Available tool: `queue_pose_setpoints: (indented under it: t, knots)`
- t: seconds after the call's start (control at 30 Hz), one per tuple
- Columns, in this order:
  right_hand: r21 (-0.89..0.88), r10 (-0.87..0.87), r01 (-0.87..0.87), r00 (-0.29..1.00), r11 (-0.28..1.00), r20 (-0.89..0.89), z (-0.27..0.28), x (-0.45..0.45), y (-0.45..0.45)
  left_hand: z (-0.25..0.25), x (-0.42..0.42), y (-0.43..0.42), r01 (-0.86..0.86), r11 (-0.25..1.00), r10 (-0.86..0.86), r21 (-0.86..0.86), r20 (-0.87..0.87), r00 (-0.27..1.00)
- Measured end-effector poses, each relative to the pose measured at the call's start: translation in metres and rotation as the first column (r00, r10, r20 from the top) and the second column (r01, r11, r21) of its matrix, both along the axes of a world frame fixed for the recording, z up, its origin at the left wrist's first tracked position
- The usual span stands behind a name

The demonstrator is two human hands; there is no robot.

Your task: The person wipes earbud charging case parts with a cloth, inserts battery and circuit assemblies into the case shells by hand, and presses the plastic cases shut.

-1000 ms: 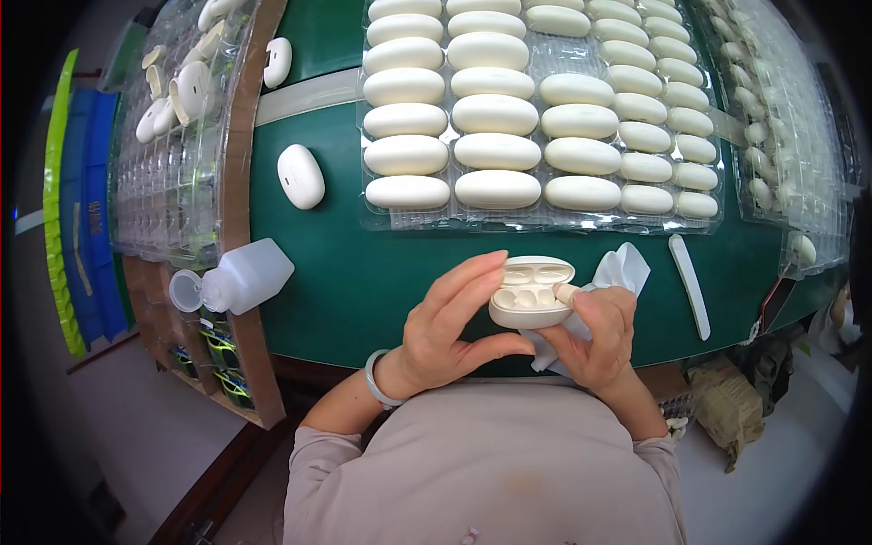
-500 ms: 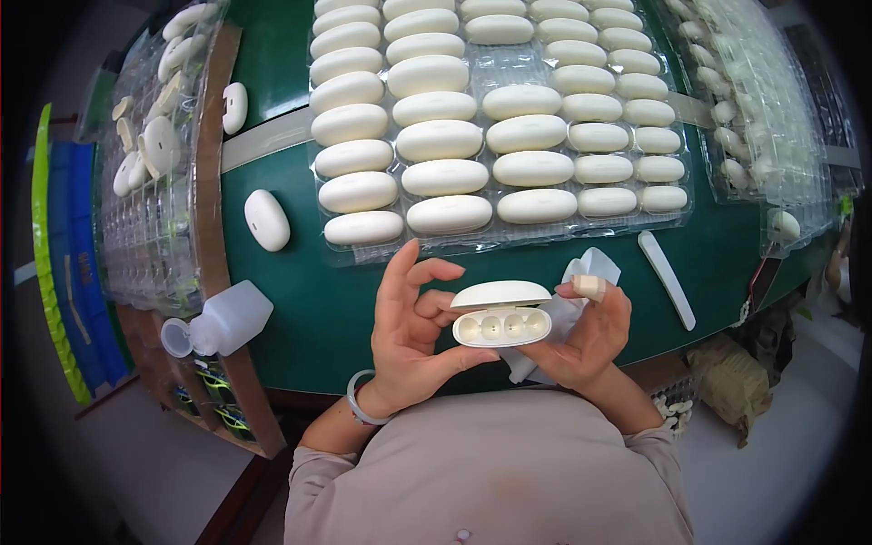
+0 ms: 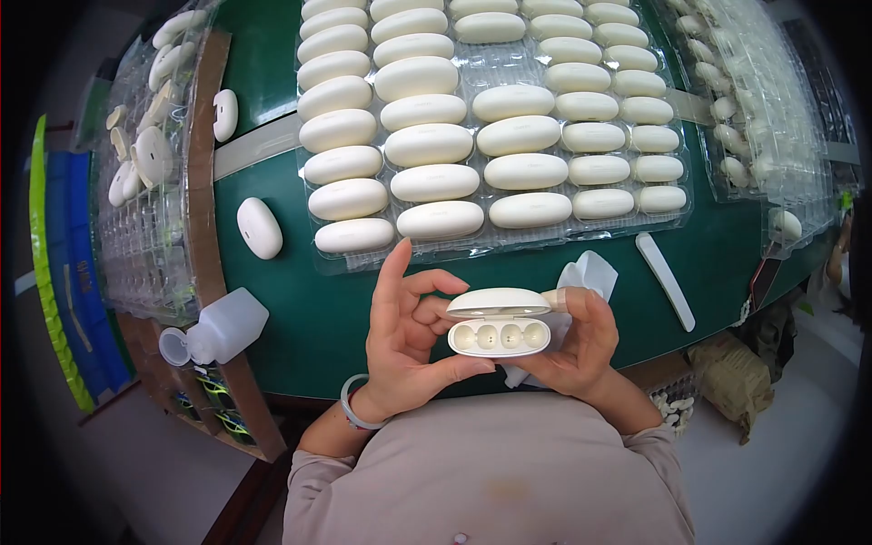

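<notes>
An oval white case (image 3: 500, 338) is held between both hands over the table's front edge, its lid raised and its hollow compartments facing me. My left hand (image 3: 404, 331) grips the case's left end, thumb along the bottom, index finger pointing up. Around the right end are the fingers of my right hand (image 3: 577, 341), with a pale wrap on one finger at the lid. A crumpled white cloth (image 3: 589, 275) lies behind my right hand, partly hidden by it. Beyond the hands, a clear tray (image 3: 363, 261) holds rows of closed white cases (image 3: 440, 220).
A loose white case (image 3: 260, 228) lies left on the green table. An open translucent bottle (image 3: 227, 327) stands at the left edge by a cardboard divider (image 3: 207, 182). A white stick (image 3: 666, 282) lies right. Stacked clear trays (image 3: 772, 136) are at far right.
The case has tilted, so its compartments face me more and the lid shows from outside. It has moved left and slightly down. My right fingers have closed in on its right end.
</notes>
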State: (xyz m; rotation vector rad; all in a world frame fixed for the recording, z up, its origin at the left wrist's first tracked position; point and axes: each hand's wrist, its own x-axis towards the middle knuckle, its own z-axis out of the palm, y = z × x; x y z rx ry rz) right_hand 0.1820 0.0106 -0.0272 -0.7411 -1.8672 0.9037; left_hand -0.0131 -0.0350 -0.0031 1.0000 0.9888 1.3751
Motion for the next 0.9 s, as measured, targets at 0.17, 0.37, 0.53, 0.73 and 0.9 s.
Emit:
queue_pose_setpoints:
  t: [0.17, 0.37, 0.53, 0.73, 0.9]
  knots:
    - [0.147, -0.036, 0.023, 0.996, 0.989, 0.083, 0.012, 0.000, 0.003, 0.002, -0.002, 0.000, 0.044, 0.996, -0.034, -0.082, 0.115, 0.993]
    - [0.216, 0.014, -0.039, 0.993, 0.976, 0.116, 0.020, 0.001, 0.004, 0.007, -0.006, -0.001, 0.208, 0.975, -0.202, -0.081, 0.073, 0.977]
    - [0.135, 0.102, -0.124, 0.982, 0.983, 0.162, 0.013, 0.004, 0.001, 0.012, -0.005, 0.001, 0.324, 0.889, -0.251, -0.323, 0.247, 0.936]
    - [0.139, -0.397, 0.382, 0.765, 0.914, 0.507, 0.037, 0.031, 0.021, 0.005, 0.003, 0.005, 0.209, 0.874, -0.115, -0.439, 0.231, 0.966]
    - [0.039, -0.237, 0.243, 0.879, 0.969, 0.414, 0.023, 0.030, 0.014, 0.006, 0.005, 0.009, 0.206, 0.872, -0.186, -0.444, 0.090, 0.978]
